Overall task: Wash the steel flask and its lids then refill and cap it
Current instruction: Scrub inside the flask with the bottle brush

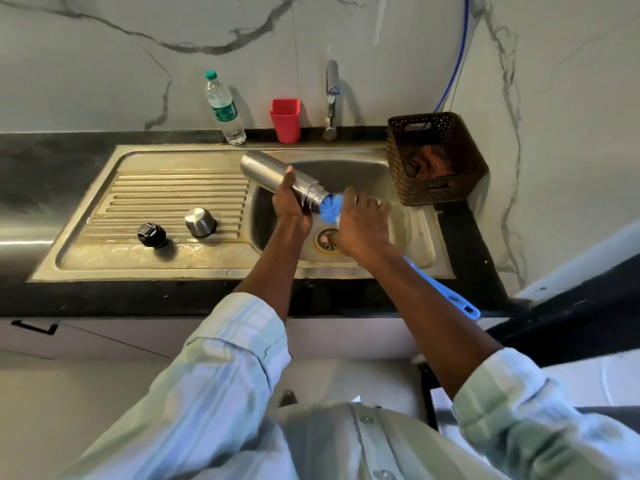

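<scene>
The left hand (290, 206) gripped the steel flask (277, 176), tipped over the sink (412, 233). The right hand (360, 225) seemed to clutch the blue brush (331, 206) at the flask's mouth.

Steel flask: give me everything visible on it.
The steel flask is a brushed-metal cylinder, uncapped, with a ridged neck. It is held tilted over the sink basin, base up-left, mouth down-right. The left hand grips its body; blue brush bristles, held by the right hand, sit at its mouth.

Brush (331, 209) head partly inside flask (277, 176)
</scene>
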The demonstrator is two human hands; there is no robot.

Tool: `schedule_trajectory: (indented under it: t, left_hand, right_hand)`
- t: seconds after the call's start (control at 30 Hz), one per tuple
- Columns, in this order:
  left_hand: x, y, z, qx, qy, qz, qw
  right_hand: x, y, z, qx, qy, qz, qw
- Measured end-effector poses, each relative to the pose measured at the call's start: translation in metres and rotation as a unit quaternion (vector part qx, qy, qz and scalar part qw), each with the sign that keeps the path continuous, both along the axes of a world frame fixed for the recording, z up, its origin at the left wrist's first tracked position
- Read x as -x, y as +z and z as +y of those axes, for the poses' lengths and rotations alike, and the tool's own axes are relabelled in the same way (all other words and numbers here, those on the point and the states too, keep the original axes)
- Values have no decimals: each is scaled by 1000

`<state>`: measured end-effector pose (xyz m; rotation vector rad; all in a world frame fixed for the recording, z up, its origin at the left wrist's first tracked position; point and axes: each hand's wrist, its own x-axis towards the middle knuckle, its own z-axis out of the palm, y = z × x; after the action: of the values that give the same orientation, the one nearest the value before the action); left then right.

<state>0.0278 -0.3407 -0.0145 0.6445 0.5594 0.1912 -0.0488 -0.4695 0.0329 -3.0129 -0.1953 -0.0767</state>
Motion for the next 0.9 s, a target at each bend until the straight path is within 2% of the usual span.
schedule_trajectory:
  t: [0.07,0.17,0.23,0.33,0.4,0.47,0.57,0.7,0.77,0.83,0.9]
  left_hand:
    - [3,0,-10,5,-39,0,999]
    - [-3,4,-6,-24,-48,-3,999]
    - [-7,4,6,-53,-47,6,997]
    - [-11,8,33,-79,3,39,996]
    - [-17,16,58,-45,21,39,998]
    - [-10,24,69,-21,-29,3,999]
    - [11,27,57,-59,-145,-47,986]
    - [31,17,44,-12,-214,-90,973]
    - [40,15,44,19,-250,-125,960]
    - [48,15,46,-5,-289,-113,951]
    - [55,17,46,-56,-314,-53,946]
  right_hand:
    - [-5,3,4,-65,7,29,997]
    - [-2,1,8,-125,0,58,990]
    - [6,1,7,-135,2,58,989]
    - [18,0,-6,-117,10,52,992]
    - [20,1,-19,-135,-12,60,989]
    - [16,7,-24,-205,-39,80,975]
    - [3,22,-11,-338,-33,101,935]
    - [-12,30,-7,-372,-35,100,922]
    - [-19,32,-15,-414,-48,125,900]
    - [-25,35,-22,-447,-50,147,881]
    - [-28,34,-25,-448,-29,133,883]
